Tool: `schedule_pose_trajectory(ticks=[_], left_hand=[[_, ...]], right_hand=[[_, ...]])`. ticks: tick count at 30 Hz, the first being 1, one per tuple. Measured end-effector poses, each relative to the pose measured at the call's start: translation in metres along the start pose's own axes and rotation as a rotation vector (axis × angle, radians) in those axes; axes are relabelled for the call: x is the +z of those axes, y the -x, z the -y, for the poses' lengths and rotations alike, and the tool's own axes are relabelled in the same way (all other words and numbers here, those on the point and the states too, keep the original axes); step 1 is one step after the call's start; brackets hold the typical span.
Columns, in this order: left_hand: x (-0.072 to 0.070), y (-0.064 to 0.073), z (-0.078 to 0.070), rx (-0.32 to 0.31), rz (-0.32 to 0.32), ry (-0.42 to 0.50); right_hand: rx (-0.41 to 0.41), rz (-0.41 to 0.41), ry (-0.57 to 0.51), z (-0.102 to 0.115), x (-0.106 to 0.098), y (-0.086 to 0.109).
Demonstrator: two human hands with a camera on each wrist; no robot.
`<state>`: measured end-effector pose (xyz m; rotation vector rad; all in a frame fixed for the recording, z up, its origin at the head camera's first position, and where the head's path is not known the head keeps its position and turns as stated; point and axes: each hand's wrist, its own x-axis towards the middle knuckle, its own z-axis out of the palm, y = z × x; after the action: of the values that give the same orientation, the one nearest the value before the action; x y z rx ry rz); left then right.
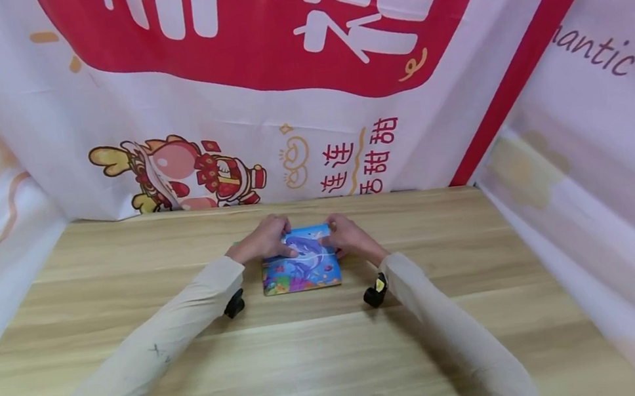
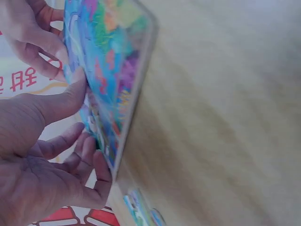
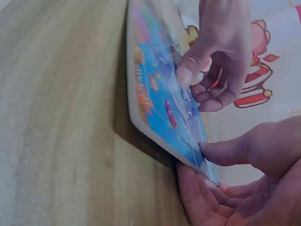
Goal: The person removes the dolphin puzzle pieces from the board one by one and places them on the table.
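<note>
A flat jigsaw puzzle board with a blue sea picture and a purple dolphin is at the far part of the table. My left hand grips its upper left side, thumb on the picture and fingers curled at the edge behind. At the upper right side, my right hand pinches the board, its thumb over the front and its fingers beneath, as the right wrist view shows. The board is tilted up from the wood there. Shiny streaks across the picture look like clear film.
Small colourful pieces lie on the wood beside the board, partly cut off in the left wrist view. The wooden table ends at a printed cloth backdrop; cloth walls stand at both sides.
</note>
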<state>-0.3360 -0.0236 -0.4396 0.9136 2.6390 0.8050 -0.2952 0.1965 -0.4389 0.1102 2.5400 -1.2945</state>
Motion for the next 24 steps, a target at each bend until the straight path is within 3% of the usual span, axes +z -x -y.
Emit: schedule_pose_trajectory(ticks=[4,10,16,24], left_hand=[[-0.001,-0.002,0.002,-0.018,0.010,0.017],[0.000,-0.001,0.005,0.008,0.009,0.058],[0.003,0.003,0.008,0.030,-0.007,0.079],[0.011,0.004,0.015,0.108,-0.202,0.229]], right_hand=[[0.017,0.039,-0.002,0.003,-0.001,-0.003],[0.038,0.055,-0.050,0.001,-0.002,-0.006],[0.044,0.062,-0.032,0.003,0.000,-0.008],[0.038,0.078,-0.033,0.007,-0.003,-0.008]])
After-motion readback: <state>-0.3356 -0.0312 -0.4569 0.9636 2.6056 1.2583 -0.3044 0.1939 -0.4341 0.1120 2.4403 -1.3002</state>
